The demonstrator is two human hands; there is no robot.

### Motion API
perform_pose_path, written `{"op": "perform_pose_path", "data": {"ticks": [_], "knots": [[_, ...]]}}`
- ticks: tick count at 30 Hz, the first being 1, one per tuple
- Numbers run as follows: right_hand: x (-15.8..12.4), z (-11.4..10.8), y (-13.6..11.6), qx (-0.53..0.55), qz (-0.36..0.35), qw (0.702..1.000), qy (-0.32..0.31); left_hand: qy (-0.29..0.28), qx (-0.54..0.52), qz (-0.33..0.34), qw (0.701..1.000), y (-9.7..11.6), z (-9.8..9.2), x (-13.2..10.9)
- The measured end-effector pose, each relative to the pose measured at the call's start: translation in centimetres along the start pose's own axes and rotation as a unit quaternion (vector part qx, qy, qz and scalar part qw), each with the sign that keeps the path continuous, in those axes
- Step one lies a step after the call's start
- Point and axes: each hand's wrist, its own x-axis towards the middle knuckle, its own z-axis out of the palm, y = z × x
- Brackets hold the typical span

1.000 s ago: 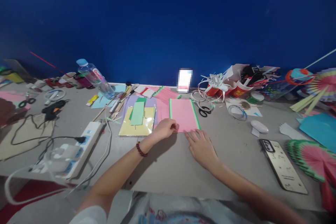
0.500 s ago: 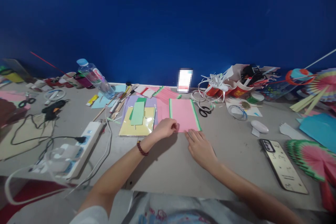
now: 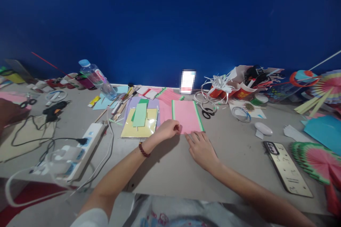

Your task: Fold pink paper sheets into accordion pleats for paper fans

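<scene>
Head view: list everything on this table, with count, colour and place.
table: one, grey, fills the foreground.
pink sheet: one, pink with green side edges, centre.
yellow pad: one, yellow, green strip on top, left of the sheet.
water bottle: one, clear with blue cap, back left.
power strip: one, white, near left.
black scissors: one pair, right of the sheet.
phone: one, pale case, near right.
folded fans: a stack, pink and green, right edge.
left hand: curled on the sheet's near left corner.
right hand: flat, fingertips at its near edge.
</scene>
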Motion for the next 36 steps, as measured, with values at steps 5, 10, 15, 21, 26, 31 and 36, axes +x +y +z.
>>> {"op": "perform_pose_path", "data": {"ticks": [5,10,15,21,26,31,36], "knots": [[0.1,0.2,-0.4,-0.017,0.003,1.0,0.007,0.035,0.041,0.007,0.999,1.1,-0.2,-0.9],[0.2,0.2,-0.3,-0.009,0.002,1.0,-0.005,0.037,0.056,0.002,0.998,1.1,-0.4,-1.1],[0.3,0.2,-0.2,0.007,0.004,1.0,-0.012,0.026,0.032,-0.003,0.999,0.4,-0.5,-1.2],[0.3,0.2,-0.2,0.007,0.003,1.0,-0.015,0.02,0.007,-0.002,1.0,0.2,-0.7,-1.2],[0.2,0.1,-0.2,0.008,0.003,1.0,-0.015,0.017,0.004,-0.001,1.0,0.1,-0.7,-1.2],[0.2,0.2,-0.2,0.007,0.003,1.0,-0.015,0.013,-0.003,0.002,1.0,-0.2,-0.7,-1.1],[0.2,0.1,-0.2,0.021,0.004,1.0,-0.004,0.007,-0.022,0.013,1.0,-0.2,-1.0,-1.2]]}}
